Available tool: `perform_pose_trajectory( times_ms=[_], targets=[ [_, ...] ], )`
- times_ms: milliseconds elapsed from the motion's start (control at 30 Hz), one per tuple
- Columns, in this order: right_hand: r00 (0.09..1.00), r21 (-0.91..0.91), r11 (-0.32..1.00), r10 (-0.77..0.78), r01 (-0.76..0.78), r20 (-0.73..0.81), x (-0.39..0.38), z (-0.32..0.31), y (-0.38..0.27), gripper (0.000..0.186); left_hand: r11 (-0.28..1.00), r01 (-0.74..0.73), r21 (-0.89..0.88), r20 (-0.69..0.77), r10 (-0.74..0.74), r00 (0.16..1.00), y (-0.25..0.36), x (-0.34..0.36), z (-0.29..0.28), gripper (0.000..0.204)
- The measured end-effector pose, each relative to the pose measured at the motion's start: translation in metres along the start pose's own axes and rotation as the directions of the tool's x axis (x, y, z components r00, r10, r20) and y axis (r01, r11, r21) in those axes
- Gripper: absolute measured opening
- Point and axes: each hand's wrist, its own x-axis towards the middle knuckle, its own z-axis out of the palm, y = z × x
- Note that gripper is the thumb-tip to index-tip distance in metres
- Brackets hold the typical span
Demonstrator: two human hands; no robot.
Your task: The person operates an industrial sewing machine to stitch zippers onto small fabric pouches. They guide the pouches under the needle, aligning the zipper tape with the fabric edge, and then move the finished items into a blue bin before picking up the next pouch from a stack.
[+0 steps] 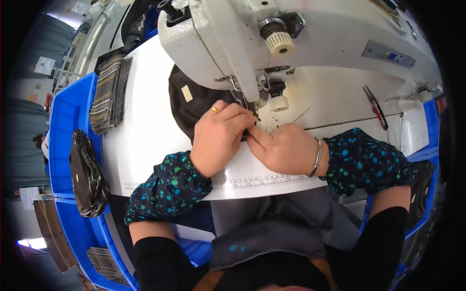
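A dark brown fabric piece (182, 114) with a small cream label lies on the white table under the head of a white sewing machine (213, 43). My left hand (217, 135), wearing a gold ring, rests over its near edge with fingers bent and closed on the cloth close to the presser foot (244, 101). From the right, my right hand (285, 147) meets it, thumb and forefinger pinched at the fabric's edge. The fingertips of both hands nearly touch, and they partly hide the cloth between them.
Red-handled scissors (376, 109) lie on the right of the table. A printed ruler strip (267, 183) runs along the near edge. Folded plaid cloth (109, 92) is stacked at left, near blue bins (73, 109) and a bundle of dark pieces (87, 177).
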Motion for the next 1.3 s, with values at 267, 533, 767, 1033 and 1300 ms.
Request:
perform_pose_trajectory(
  times_ms=[267,533,767,1033,1300],
  targets=[
    [0.994,0.049,0.993,0.111,-0.111,0.005,0.009,0.002,0.016,0.026,0.999,0.016,0.046,-0.056,-0.013,0.998,-0.019,0.013,0.012,0.022],
    [0.990,0.018,0.990,0.137,-0.138,0.022,0.004,0.004,0.015,0.034,0.930,0.052,0.363,-0.037,-0.041,0.998,0.007,-0.001,-0.010,0.041],
    [0.991,0.036,0.991,0.128,-0.129,0.031,0.003,0.008,0.015,0.033,0.920,-0.062,0.387,-0.075,0.099,0.992,-0.001,-0.007,-0.008,0.032],
    [0.995,0.093,0.991,0.098,-0.098,0.004,0.005,0.003,0.013,0.030,0.975,-0.021,0.223,-0.034,0.030,0.999,-0.006,-0.005,0.000,0.033],
    [0.996,0.127,0.988,0.087,-0.088,0.015,0.008,-0.003,0.014,0.031,0.990,-0.003,0.142,-0.039,0.008,0.999,-0.010,-0.004,-0.002,0.040]
  ],
)
